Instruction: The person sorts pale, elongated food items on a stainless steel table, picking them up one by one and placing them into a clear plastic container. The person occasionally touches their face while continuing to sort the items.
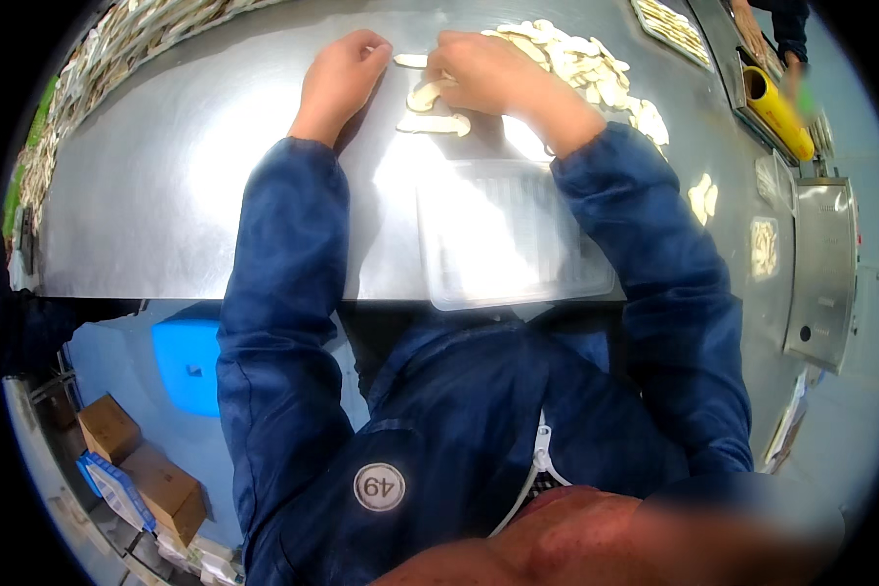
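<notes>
My left hand (340, 80) rests on the steel table (139, 220) with its fingers curled in and its thumb near the index finger; nothing shows in it. My right hand (487, 73) is bent over a short column of pale mushroom slices. One slice (410, 61) pokes out left of its fingertips. A curved slice (426, 97) touches the fingers and looks pinched there. Below them another slice (432, 125) lies flat, apart from both hands. Beyond my right hand spreads a loose heap of slices (575, 58). A clear plastic tray (593, 282) sits between my forearms, slightly over the table's front edge.
Trays packed with slices (154, 29) line the far left, and another filled tray (670, 29) is at the far right. Stray slices (703, 198) lie right of my arm. A yellow roll (776, 113), a steel machine (820, 271) and another person's hand (751, 33) are further right.
</notes>
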`<state>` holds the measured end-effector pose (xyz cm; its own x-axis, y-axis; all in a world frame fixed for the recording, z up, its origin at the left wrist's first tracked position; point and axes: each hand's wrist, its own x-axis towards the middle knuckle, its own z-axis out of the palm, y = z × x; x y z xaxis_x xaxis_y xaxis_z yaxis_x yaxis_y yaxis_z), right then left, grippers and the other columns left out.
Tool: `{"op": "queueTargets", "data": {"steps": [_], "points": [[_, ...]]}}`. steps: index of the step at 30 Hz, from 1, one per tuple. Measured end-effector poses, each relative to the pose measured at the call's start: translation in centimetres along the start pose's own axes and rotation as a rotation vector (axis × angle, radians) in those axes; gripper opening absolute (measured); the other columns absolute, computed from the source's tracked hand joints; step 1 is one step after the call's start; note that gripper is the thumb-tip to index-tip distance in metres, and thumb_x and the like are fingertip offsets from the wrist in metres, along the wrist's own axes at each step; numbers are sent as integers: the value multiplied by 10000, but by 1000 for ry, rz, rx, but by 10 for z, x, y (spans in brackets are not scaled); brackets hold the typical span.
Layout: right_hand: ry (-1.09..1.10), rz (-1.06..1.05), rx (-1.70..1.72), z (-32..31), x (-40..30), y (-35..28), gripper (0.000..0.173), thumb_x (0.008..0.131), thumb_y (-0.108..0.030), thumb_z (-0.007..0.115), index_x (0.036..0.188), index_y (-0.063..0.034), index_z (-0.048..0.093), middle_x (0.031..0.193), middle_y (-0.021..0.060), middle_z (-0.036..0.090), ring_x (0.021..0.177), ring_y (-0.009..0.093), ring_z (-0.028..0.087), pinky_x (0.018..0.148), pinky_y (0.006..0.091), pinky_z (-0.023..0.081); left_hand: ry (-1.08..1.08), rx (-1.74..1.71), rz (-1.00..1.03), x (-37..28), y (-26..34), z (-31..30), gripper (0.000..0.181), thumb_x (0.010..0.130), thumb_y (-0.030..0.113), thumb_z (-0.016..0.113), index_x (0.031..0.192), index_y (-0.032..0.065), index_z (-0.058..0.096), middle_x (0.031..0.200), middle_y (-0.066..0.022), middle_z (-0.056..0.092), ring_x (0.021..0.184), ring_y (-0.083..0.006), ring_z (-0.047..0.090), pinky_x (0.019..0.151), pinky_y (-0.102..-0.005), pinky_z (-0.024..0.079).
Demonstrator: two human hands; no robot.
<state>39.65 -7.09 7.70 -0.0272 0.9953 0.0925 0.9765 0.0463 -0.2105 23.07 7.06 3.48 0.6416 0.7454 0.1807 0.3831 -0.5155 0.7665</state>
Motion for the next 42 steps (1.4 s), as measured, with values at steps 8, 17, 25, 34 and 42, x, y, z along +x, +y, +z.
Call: {"op": "queueTargets", "data": {"steps": [8, 17, 25, 34, 42], "points": [[-140, 98, 495, -34, -42, 22, 210, 808, -221, 717, 878, -32, 657, 744, 66, 643, 675, 165, 591, 626, 313, 475, -56, 186, 91, -13, 19, 0, 282, 933, 278, 625, 1142, 112, 716, 909, -90, 706, 826, -237, 658, 769, -348, 515], [76, 641, 258, -100, -202, 118, 227, 890, -209, 725, 967, 2, 686, 831, 48, 685, 764, 113, 617, 693, 266, 488, -39, 325, 91, -18, 27, 7, 249, 899, 245, 594, 996, 54, 721, 954, -162, 716, 889, -353, 666, 800, -434, 525], [320, 96, 211, -63, -88, 48, 253, 883, -257, 691, 988, -31, 735, 936, 166, 720, 800, 310, 687, 728, 397, 543, 100, 242, 182, -16, 26, 15, 285, 891, 282, 619, 1059, 71, 712, 1100, -157, 679, 1011, -362, 616, 868, -441, 490], [140, 69, -110, -15, -17, 29, 190, 796, -176, 706, 955, -77, 736, 996, 115, 680, 992, 330, 662, 827, 436, 530, 102, 336, 309, -10, 2, 20, 399, 853, 321, 662, 1211, 150, 702, 1276, -97, 632, 1221, -327, 518, 1035, -474, 373], [-5, 189, 295, -37, -60, 35, 189, 847, -209, 712, 910, -37, 666, 787, 60, 611, 743, 181, 581, 681, 317, 469, 60, 284, 350, -13, 7, 25, 302, 861, 308, 679, 1080, 103, 710, 1250, -100, 655, 1192, -338, 555, 1020, -449, 429]]}}
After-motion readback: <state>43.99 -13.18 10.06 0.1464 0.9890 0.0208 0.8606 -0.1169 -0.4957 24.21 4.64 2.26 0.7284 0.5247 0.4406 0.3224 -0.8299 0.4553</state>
